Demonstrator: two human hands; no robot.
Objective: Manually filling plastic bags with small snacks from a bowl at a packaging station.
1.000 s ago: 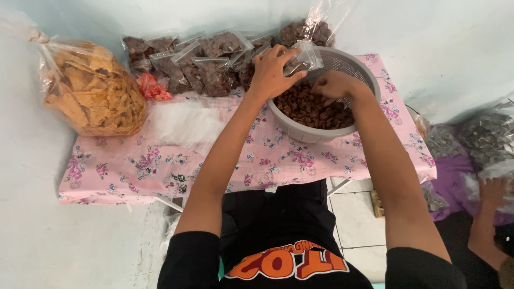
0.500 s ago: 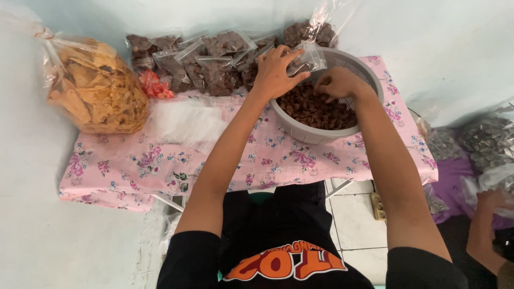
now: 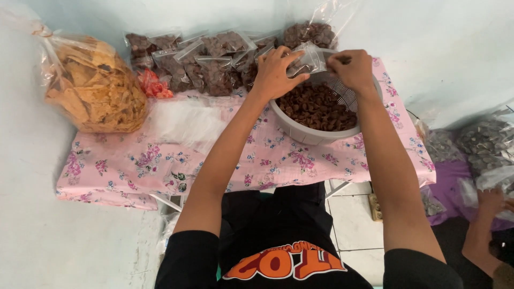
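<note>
Two hands meet over the grey basket [image 3: 300, 131]. The left hand [image 3: 276, 69] pinches a small clear bag [image 3: 306, 59] with its fingers [image 3: 293, 53]. The right hand [image 3: 350, 67] has its fingers pressed together at the bag's mouth. Below them lie brown snacks [image 3: 318, 109]. To do this well, hold the mouth wide and keep it above the basket. Further left on the surface [image 3: 160, 160] sit filled bags [image 3: 203, 61].

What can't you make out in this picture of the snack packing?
- Small bag, head view: the hands cover it, so its contents are hidden.
- Right hand: what its fingers pinch is hidden.
- Another person's hand: cut off by the right edge.
- Basket bottom: buried under brown snacks.
</note>
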